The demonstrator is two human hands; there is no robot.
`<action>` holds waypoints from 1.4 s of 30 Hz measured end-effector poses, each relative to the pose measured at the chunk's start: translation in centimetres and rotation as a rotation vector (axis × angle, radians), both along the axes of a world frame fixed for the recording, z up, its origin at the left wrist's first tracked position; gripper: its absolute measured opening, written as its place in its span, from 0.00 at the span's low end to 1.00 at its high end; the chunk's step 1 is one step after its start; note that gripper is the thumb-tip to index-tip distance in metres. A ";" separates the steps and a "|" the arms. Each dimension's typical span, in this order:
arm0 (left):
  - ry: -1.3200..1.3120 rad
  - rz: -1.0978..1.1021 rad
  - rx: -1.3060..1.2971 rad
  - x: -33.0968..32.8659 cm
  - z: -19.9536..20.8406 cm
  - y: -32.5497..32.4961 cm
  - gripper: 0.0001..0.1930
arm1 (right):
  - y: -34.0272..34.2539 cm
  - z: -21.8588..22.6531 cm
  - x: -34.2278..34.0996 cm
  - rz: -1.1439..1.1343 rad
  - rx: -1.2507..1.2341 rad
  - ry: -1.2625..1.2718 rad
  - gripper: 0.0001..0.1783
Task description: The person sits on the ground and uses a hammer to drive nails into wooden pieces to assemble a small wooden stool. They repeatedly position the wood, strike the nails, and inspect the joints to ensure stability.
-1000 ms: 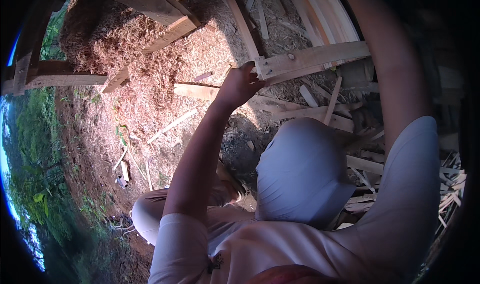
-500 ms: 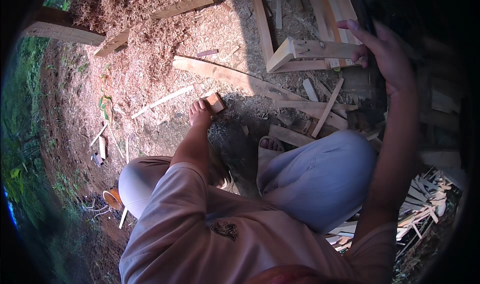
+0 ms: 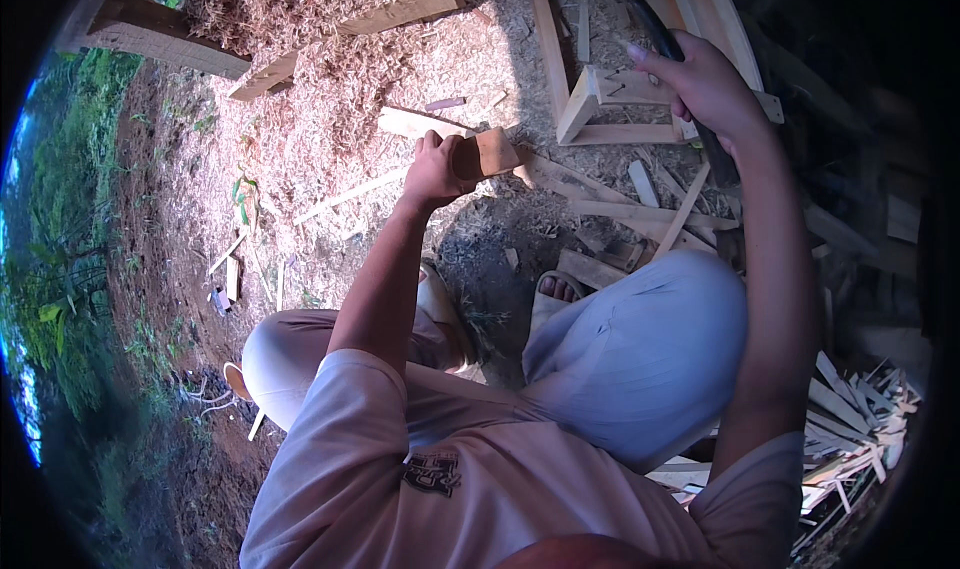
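1. We see our left hand (image 3: 432,169) stretched out ahead of us, its fingers closed around one end of a small wooden block (image 3: 492,153).
2. The block is a short brown piece, held in the air above the sawdust-strewn ground (image 3: 330,119); its long axis runs roughly left to right in the view, and its free end points to our right, toward a long plank (image 3: 560,177) lying on the ground.
3. Our right hand (image 3: 705,87) is raised further to the right, its fingers wrapped around the dark handle of a tool (image 3: 690,79); the handle runs diagonally from upper left to lower right, and we cannot tell what kind of tool it is.
4. Just beside the right hand lies a small wooden frame (image 3: 600,114) of pale slats.
5. We are sitting low, pale trousers over our bent knees, with a sandalled foot (image 3: 555,294) showing between them.
6. Offcuts (image 3: 860,419) are piled at our right, and a heap of shavings (image 3: 270,9) sits by a timber beam (image 3: 400,9) at the top of the view.
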State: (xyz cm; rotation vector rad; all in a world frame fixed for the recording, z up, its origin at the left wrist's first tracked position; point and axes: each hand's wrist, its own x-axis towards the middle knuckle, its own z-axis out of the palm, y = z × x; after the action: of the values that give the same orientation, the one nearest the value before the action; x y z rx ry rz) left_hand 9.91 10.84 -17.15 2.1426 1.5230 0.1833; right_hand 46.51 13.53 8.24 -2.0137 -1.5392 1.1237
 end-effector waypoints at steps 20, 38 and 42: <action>-0.382 -0.120 0.110 14.5 -4.9 2.4 0.25 | 1.1 -0.9 3.1 -0.002 0.319 -0.147 0.26; -0.643 -0.303 -0.288 14.6 9.8 7.5 0.60 | 0.9 -1.4 2.7 -0.068 0.258 -0.194 0.26; -0.946 -0.435 -0.227 17.5 16.4 6.0 0.51 | 2.2 -0.8 0.8 -0.179 0.197 -0.170 0.27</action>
State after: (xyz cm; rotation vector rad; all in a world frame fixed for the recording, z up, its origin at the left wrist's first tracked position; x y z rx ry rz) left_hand 27.43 16.86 -0.73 1.7309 0.5009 0.7064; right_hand 47.27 15.71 7.40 -2.1052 -1.4498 0.7206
